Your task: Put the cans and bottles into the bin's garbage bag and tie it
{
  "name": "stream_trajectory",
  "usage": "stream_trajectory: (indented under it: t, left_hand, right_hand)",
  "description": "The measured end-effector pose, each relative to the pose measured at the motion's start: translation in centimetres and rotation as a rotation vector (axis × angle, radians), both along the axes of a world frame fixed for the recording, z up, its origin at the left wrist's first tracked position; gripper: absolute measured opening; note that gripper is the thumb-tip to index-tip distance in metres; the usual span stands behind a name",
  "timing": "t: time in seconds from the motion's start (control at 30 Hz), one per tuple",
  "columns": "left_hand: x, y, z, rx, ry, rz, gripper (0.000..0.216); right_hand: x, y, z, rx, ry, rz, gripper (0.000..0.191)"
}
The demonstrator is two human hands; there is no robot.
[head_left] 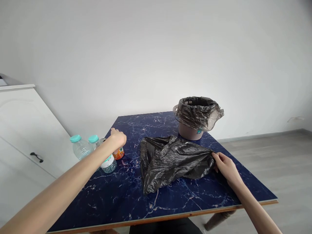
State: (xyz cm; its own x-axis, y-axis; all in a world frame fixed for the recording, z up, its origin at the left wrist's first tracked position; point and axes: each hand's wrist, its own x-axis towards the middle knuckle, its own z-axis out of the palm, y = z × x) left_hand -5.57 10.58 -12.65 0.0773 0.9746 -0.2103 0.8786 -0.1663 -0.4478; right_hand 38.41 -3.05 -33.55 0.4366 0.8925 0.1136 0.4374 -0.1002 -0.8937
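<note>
A crumpled black plastic bag [170, 161] lies in the middle of the dark blue marbled table [117, 198]. My right hand [225, 165] pinches the bag's right edge, fingers closed on the plastic. My left hand [117, 138] reaches over the table's left side, fingers curled down on a small orange-labelled container [119, 153], which is mostly hidden beneath it. Two clear plastic bottles with teal caps [80, 148] lie by my left forearm, near the table's left edge.
A small bin [195, 130] lined with a black bag stands at the table's far right. A white cabinet [21, 136] with a black handle is at the left. White wall behind, grey floor to the right.
</note>
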Motion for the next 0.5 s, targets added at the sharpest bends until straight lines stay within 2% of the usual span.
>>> stream_trajectory:
  t: [0.13,0.2,0.3,0.37,0.5]
  left_hand:
    - [1.3,-2.9,1.5,0.035,-0.189,-0.145,0.044]
    - [2.4,-5.3,1.4,0.022,-0.304,-0.212,0.043]
    - [4.3,-9.1,-0.5,-0.040,-0.472,-0.266,0.067]
    - [5.3,-11.3,-2.5,-0.025,-0.540,-0.291,0.070]
    - [6.1,-14.1,-5.9,0.032,-0.671,-0.302,0.042]
  right_hand:
    - [0.1,0.0,-0.2,-0.004,0.023,0.021,0.046]
    - [0.1,0.1,-0.3,0.001,0.038,0.031,0.047]
    - [0.1,0.1,-0.2,0.013,0.061,0.045,0.049]
    - [0.0,0.2,-0.2,0.023,0.079,0.060,0.050]
    - [-0.1,0.2,0.0,0.040,0.118,0.103,0.051]
